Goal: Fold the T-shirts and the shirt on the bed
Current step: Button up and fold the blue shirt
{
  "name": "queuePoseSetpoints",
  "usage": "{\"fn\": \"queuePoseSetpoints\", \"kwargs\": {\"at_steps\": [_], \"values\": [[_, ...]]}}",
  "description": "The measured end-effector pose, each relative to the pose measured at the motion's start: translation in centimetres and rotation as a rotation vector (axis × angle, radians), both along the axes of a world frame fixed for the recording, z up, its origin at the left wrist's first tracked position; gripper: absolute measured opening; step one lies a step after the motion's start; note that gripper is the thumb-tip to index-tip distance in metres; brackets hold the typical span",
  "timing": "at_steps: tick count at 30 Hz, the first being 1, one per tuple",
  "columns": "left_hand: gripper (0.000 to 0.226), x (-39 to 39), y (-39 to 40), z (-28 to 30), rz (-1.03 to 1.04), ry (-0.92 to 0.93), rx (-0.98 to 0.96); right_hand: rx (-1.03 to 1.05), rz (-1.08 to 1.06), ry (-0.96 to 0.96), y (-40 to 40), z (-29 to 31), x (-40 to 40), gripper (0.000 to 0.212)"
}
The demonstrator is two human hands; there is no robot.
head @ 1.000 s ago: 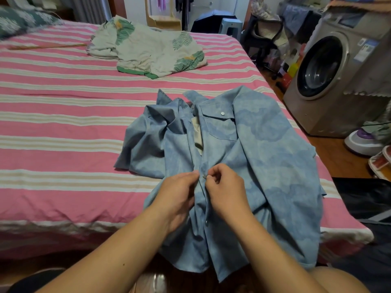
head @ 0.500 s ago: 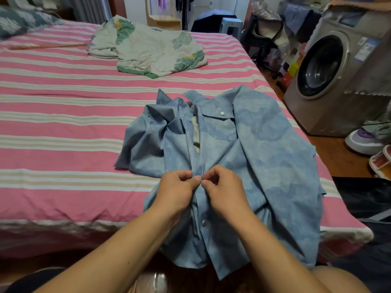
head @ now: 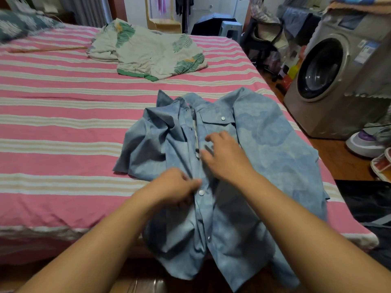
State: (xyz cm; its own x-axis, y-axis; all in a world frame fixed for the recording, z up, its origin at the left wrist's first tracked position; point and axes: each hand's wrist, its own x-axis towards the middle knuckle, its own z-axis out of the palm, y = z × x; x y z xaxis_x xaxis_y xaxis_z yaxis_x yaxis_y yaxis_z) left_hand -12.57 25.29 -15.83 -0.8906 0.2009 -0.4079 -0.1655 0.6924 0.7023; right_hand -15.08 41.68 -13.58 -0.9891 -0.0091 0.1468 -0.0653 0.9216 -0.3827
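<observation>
Snap near mid-placket looks done: half a second ago both hands pinched together there, now my right hand point(head: 225, 154) has left it and reaches up the blue shirt point(head: 264, 149) front, fingers loosely spread, gripping nothing, over the gap below the chest pocket. My left hand point(head: 175, 187) stays low, fingers curled and pinching the placket edge just beside a closed white snap point(head: 201, 192). Shirt lies face up at the near right of the striped bed point(head: 53, 132), hem hanging off the edge. Leaf-print garment point(head: 152, 53) sits well apart, unfolded. My read: next snap up comes first, folding not started.
</observation>
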Motion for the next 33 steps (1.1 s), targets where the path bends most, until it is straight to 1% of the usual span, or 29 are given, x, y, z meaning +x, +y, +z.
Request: {"fn": "queuePoseSetpoints", "kwargs": {"at_steps": [2, 3, 4, 5, 6, 7, 8, 9, 11, 12, 13, 14, 15, 16, 17, 18, 19, 20, 21, 23, 24, 25, 27, 28, 29, 30, 31, 32, 33], "values": [[0.037, -2.3, 0.1, 0.4, 0.254, 0.271, 0.062, 0.033, -0.005, -0.069, -1.3, -1.0, -1.6, 0.047], [0.037, -3.0, 0.3, 0.3, 0.322, 0.323, 0.115, 0.051, -0.047, -0.108, -1.6, -1.5, -2.2, 0.046], [0.038, -3.4, 0.7, -0.1, 0.333, 0.306, 0.160, 0.069, -0.096, -0.140, -1.6, -1.8, -2.7, 0.040], [0.038, -3.8, 1.1, -0.8, 0.282, 0.267, 0.149, 0.034, -0.147, -0.159, -1.2, -1.9, -3.1, 0.031], [0.035, -4.0, 1.2, -1.6, 0.230, 0.250, 0.100, -0.078, -0.207, -0.157, -0.6, -2.0, -3.4, 0.025], [0.028, -4.0, 1.3, -2.2, 0.213, 0.248, 0.057, -0.258, -0.271, -0.155, 0.2, -2.0, -3.2, 0.023], [0.021, -4.0, 1.3, -2.7, 0.237, 0.254, 0.046, -0.497, -0.330, -0.141, 1.0, -1.9, -2.7, 0.023], [0.016, -4.0, 1.3, -2.9, 0.301, 0.253, 0.084, -0.758, -0.383, -0.148, 1.8, -1.8, -2.0, 0.021], [0.007, -3.5, 1.3, -2.8, 0.441, 0.283, 0.171, -1.205, -0.395, -0.245, 3.0, -1.6, -0.4, 0.017], [0.008, -3.2, 1.5, -2.6, 0.495, 0.352, 0.179, -1.352, -0.379, -0.309, 3.4, -1.6, 0.1, 0.014], [0.010, -2.7, 1.6, -2.2, 0.522, 0.447, 0.184, -1.428, -0.350, -0.364, 3.7, -1.6, 0.4, 0.013], [0.011, -2.5, 1.7, -2.0, 0.520, 0.528, 0.234, -1.458, -0.314, -0.396, 3.6, -1.4, 0.5, 0.013], [0.017, -2.4, 2.0, -1.7, 0.520, 0.529, 0.341, -1.479, -0.280, -0.409, 3.4, -1.1, 0.7, 0.015], [0.032, -2.7, 2.3, -1.3, 0.516, 0.432, 0.465, -1.500, -0.253, -0.401, 3.2, -0.9, 0.6, 0.016], [0.050, -3.1, 2.6, -1.0, 0.503, 0.288, 0.524, -1.529, -0.224, -0.392, 3.0, -0.7, 0.7, 0.016], [0.066, -3.5, 2.8, -1.0, 0.469, 0.183, 0.501, -1.559, -0.200, -0.388, 2.6, -0.5, 0.8, 0.019], [0.076, -3.7, 2.9, -1.2, 0.408, 0.133, 0.406, -1.582, -0.191, -0.388, 2.3, -0.3, 1.0, 0.022], [0.076, -3.6, 2.9, -1.5, 0.335, 0.130, 0.317, -1.587, -0.204, -0.381, 2.0, -0.4, 1.1, 0.023], [0.066, -3.5, 2.9, -1.8, 0.286, 0.145, 0.254, -1.583, -0.229, -0.366, 1.7, -0.4, 1.1, 0.023], [0.029, -3.8, 2.7, -2.5, 0.292, 0.173, 0.299, -1.619, -0.305, -0.342, 1.3, -0.6, 1.0, 0.024], [0.014, -4.0, 2.5, -2.7, 0.340, 0.144, 0.405, -1.678, -0.361, -0.334, 1.2, -0.9, 0.7, 0.022], [0.010, -4.2, 2.4, -2.6, 0.425, 0.070, 0.564, -1.770, -0.417, -0.331, 1.2, -1.2, 0.3, 0.022], [0.013, -4.4, 2.4, -2.0, 0.598, -0.136, 0.947, -2.001, -0.509, -0.292, 1.5, -1.9, -0.3, 0.028], [0.015, -4.4, 2.4, -1.6, 0.647, -0.212, 1.089, -2.083, -0.539, -0.250, 1.7, -2.1, -0.6, 0.031], [0.016, -4.2, 2.3, -1.1, 0.658, -0.260, 1.173, -2.098, -0.534, -0.212, 1.7, -2.2, -0.8, 0.036], [0.018, -3.9, 2.2, -0.7, 0.647, -0.270, 1.202, -2.065, -0.492, -0.167, 1.5, -2.1, -0.8, 0.044], [0.019, -3.5, 2.1, -0.3, 0.625, -0.252, 1.183, -1.953, -0.441, -0.114, 1.3, -1.8, -0.7, 0.053], [0.020, -3.2, 2.0, -0.1, 0.599, -0.209, 1.141, -1.738, -0.385, -0.071, 0.9, -1.2, -0.3, 0.059], [0.020, -2.9, 1.8, -0.2, 0.573, -0.158, 1.079, -1.422, -0.355, -0.030, 0.7, -0.9, 0.1, 0.061]]}}
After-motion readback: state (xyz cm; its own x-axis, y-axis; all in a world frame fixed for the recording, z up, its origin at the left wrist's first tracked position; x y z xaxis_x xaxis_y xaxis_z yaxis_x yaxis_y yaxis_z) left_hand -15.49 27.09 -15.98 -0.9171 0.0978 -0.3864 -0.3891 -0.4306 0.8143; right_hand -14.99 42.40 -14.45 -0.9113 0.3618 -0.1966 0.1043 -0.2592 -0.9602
